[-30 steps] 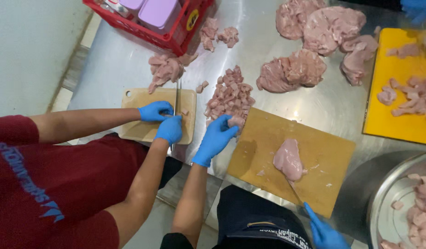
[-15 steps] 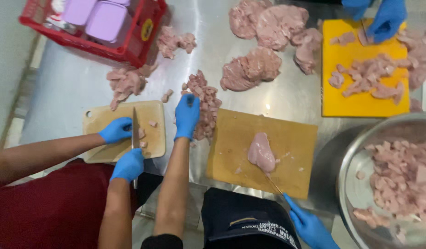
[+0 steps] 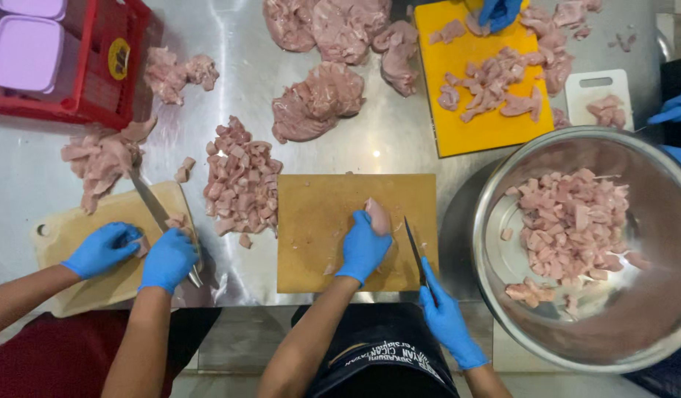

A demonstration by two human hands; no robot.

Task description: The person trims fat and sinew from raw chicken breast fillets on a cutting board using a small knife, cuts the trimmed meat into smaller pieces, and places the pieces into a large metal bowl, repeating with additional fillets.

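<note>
A brown cutting board lies in front of me on the steel table. My left hand, in a blue glove, presses down on a piece of raw chicken at the middle of the board. My right hand, also gloved in blue, holds a knife by its handle near the board's right edge. The blade points away from me, just right of the chicken piece.
A pile of cut chicken lies left of the board, a large steel bowl of pieces on the right. A co-worker's gloved hands cut on a pale board at left. Whole chicken, a yellow board and a red crate sit farther back.
My left hand has come back from the cut pile at left onto the chicken piece on the board. My right hand has brought the knife up beside it. The view shifted right.
</note>
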